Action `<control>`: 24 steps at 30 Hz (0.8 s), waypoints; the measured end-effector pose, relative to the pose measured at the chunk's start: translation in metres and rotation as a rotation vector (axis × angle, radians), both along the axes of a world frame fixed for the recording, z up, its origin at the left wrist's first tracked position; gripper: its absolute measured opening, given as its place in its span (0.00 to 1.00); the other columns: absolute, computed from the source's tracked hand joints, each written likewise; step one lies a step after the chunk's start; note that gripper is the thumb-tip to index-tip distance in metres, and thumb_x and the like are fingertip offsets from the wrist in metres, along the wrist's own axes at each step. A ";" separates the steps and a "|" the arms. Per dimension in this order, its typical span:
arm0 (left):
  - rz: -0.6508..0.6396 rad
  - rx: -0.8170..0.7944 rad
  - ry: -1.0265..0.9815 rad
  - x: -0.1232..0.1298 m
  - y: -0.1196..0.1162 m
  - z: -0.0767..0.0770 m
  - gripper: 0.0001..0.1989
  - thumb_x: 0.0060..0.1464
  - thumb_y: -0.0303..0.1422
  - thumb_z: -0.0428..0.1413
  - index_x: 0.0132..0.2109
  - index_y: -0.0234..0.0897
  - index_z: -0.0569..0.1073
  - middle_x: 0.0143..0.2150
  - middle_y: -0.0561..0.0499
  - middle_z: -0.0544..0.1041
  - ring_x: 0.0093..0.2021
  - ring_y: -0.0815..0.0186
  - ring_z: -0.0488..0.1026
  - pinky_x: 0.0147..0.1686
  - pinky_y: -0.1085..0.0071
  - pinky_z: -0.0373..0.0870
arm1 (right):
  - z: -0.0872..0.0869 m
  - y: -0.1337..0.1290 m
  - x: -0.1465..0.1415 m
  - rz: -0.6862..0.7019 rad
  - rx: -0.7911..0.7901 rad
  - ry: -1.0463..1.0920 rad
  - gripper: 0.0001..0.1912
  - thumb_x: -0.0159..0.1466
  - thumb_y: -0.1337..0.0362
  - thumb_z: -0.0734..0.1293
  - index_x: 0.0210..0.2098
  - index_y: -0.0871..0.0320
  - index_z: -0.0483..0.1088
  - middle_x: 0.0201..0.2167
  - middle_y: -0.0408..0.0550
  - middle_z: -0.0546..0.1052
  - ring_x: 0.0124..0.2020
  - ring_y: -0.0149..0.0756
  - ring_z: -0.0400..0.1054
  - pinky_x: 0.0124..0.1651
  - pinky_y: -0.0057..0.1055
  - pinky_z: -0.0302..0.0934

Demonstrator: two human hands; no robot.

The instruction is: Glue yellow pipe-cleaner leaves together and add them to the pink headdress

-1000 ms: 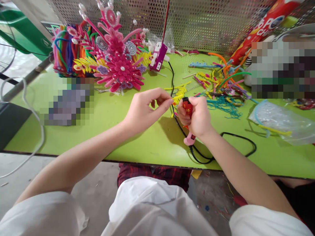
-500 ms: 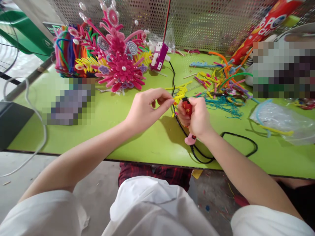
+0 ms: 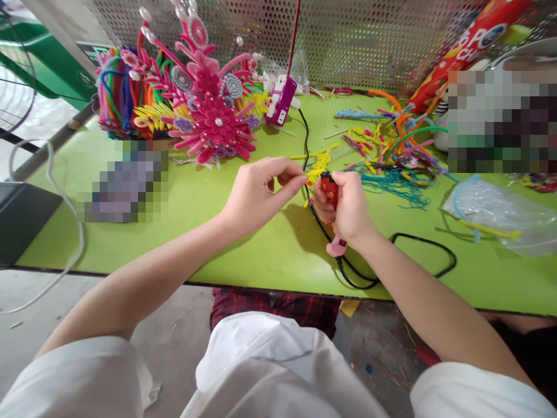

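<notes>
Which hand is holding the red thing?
The right hand, curled around the red thing; the left hand is apart from it.

Seemingly a craft workshop: bundled pipe cleaners (image 3: 116, 101)

One pink flower ornament (image 3: 217, 130), one purple socket block (image 3: 284, 101), one red tube (image 3: 456, 61), apparently one corded tool (image 3: 329, 193).

The left hand (image 3: 260, 194) pinches; the right hand (image 3: 346, 204) makes a fist.
</notes>
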State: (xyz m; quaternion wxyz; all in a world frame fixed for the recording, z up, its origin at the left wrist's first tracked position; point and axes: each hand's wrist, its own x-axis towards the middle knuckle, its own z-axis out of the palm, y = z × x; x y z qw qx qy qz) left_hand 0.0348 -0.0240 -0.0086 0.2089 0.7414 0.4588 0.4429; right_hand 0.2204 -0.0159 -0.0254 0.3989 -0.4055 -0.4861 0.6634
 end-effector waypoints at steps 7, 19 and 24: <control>-0.012 0.009 -0.023 -0.001 0.002 -0.003 0.06 0.64 0.34 0.61 0.40 0.39 0.83 0.34 0.51 0.82 0.34 0.68 0.75 0.35 0.70 0.69 | 0.002 0.000 -0.001 -0.019 -0.009 -0.007 0.38 0.62 0.24 0.60 0.24 0.54 0.54 0.20 0.38 0.45 0.18 0.26 0.37 0.21 0.33 0.30; -0.134 -0.257 -0.133 0.001 0.001 0.004 0.14 0.67 0.41 0.56 0.35 0.38 0.76 0.28 0.53 0.73 0.29 0.69 0.67 0.29 0.71 0.63 | 0.006 0.000 -0.005 -0.128 0.071 -0.059 0.40 0.57 0.20 0.61 0.26 0.51 0.50 0.20 0.38 0.49 0.20 0.29 0.42 0.21 0.32 0.36; -0.240 -0.452 -0.340 0.001 0.005 0.005 0.17 0.66 0.39 0.55 0.29 0.39 0.68 0.25 0.53 0.66 0.27 0.69 0.64 0.28 0.69 0.63 | 0.005 -0.004 -0.003 -0.104 0.148 -0.123 0.39 0.61 0.23 0.60 0.23 0.52 0.48 0.19 0.40 0.49 0.21 0.30 0.44 0.23 0.33 0.37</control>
